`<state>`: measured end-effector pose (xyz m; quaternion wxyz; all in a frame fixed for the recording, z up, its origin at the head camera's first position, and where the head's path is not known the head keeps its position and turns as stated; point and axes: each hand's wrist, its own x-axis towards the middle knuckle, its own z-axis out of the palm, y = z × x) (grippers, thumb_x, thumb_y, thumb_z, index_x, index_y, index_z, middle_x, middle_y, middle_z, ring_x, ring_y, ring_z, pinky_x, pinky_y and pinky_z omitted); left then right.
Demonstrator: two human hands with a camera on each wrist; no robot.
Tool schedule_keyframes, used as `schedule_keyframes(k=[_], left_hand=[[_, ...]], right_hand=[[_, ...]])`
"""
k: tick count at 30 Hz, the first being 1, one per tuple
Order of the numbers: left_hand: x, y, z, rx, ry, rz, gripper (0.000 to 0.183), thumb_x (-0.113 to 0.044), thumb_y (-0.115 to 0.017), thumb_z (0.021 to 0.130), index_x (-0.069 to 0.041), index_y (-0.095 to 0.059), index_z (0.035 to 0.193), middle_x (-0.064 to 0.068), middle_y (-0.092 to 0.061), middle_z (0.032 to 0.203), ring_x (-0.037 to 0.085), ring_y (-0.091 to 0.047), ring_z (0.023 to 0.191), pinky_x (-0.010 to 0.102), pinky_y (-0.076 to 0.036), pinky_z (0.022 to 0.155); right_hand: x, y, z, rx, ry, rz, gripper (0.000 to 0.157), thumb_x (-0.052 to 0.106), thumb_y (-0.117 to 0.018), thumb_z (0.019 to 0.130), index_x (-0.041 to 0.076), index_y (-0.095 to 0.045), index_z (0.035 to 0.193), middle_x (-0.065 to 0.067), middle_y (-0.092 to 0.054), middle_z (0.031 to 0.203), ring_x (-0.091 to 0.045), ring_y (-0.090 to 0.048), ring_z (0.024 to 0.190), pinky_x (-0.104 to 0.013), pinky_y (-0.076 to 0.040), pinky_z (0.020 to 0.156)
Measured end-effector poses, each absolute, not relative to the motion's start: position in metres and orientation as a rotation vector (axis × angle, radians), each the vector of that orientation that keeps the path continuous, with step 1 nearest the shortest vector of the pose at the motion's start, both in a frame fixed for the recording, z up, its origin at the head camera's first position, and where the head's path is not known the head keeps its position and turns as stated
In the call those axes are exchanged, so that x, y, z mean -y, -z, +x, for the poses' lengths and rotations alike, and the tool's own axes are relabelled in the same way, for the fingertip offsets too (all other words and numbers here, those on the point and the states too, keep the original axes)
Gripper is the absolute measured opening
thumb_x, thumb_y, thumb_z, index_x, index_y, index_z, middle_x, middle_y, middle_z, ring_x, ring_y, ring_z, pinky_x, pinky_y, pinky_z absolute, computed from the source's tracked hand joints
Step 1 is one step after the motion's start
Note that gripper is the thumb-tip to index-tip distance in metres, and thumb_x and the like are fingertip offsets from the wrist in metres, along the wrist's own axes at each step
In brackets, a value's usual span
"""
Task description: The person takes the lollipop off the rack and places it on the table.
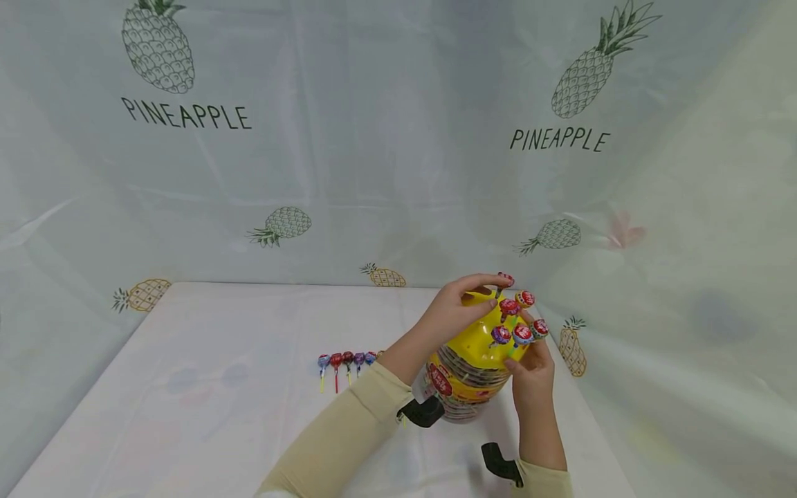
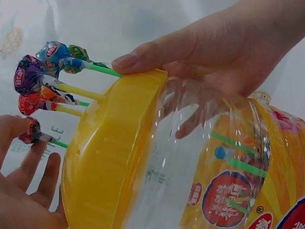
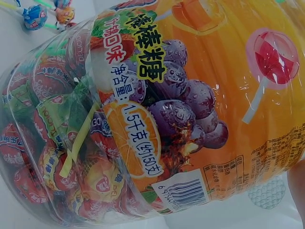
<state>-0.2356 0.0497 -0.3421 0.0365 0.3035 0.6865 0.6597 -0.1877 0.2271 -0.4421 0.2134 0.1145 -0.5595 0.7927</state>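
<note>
1. the jar point(image 1: 473, 393) is on the table point(image 1: 249, 387), its yellow lid point(image 1: 468, 346) uppermost.
2. the left hand point(image 1: 453, 306) pinches a red lollipop point(image 2: 31, 130) whose green stick meets the jar's lid.
3. the right hand point(image 1: 537, 364) grips the jar near its lid, thumb on the rim.
4. other lollipops point(image 1: 521, 335) stick out of the jar's lid.
5. a row of lollipops point(image 1: 336, 360) lies left of the jar.

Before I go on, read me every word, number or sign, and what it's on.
"PINEAPPLE", twice, on the backdrop.
"棒棒糖" on the jar label.
"什锦口味", same label.
"净含量: 1.5千克(约150支)", same label.
"®", same label, left wrist view.
Too small or blurred to read fully: barcode digits, small print, lollipop wrappers.
</note>
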Motion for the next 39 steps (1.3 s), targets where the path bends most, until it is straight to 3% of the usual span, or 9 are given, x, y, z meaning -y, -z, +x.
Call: schedule_keyframes(k=[9, 26, 33, 39], left_hand=[[-0.042, 0.345, -0.233, -2.056, -2.282, 0.86, 0.039, -0.001, -0.063, 0.093, -0.025, -0.068, 0.122, -0.014, -0.063, 0.121, 0.008, -0.059, 0.108, 0.025, -0.048, 0.093], [0.009, 0.393, -0.217, -2.125, -2.408, 0.632, 0.037, -0.003, -0.068, 0.091, -0.015, -0.066, 0.125, -0.002, -0.059, 0.13, 0.021, -0.061, 0.1, 0.03, -0.052, 0.088], [0.021, 0.413, -0.213, -2.079, -2.425, 0.458, 0.041, 0.005, -0.068, 0.087, -0.006, -0.064, 0.127, 0.009, -0.062, 0.124, 0.025, -0.062, 0.097, 0.028, -0.054, 0.082], [0.031, 0.437, -0.206, -2.09, -2.369, 0.304, 0.043, 0.002, -0.069, 0.088, -0.011, -0.064, 0.128, 0.009, -0.062, 0.122, 0.024, -0.064, 0.096, 0.025, -0.053, 0.077]], right_hand=[[-0.226, 0.441, -0.188, 1.559, -2.2, 0.242, 0.063, -0.012, -0.062, 0.088, 0.004, -0.043, 0.146, -0.007, -0.047, 0.143, -0.024, -0.039, 0.132, -0.025, -0.04, 0.102], [-0.225, 0.441, -0.188, 1.536, -2.205, 0.248, 0.062, -0.011, -0.062, 0.088, 0.004, -0.044, 0.146, -0.008, -0.048, 0.142, -0.024, -0.04, 0.131, -0.025, -0.039, 0.103], [-0.225, 0.44, -0.188, 1.516, -2.222, 0.28, 0.062, -0.012, -0.062, 0.088, 0.003, -0.043, 0.146, -0.008, -0.047, 0.143, -0.025, -0.039, 0.131, -0.026, -0.039, 0.103], [-0.224, 0.439, -0.188, 1.543, -2.215, 0.212, 0.068, -0.021, -0.059, 0.084, 0.004, -0.043, 0.146, -0.007, -0.047, 0.143, -0.024, -0.039, 0.131, -0.024, -0.04, 0.102]])
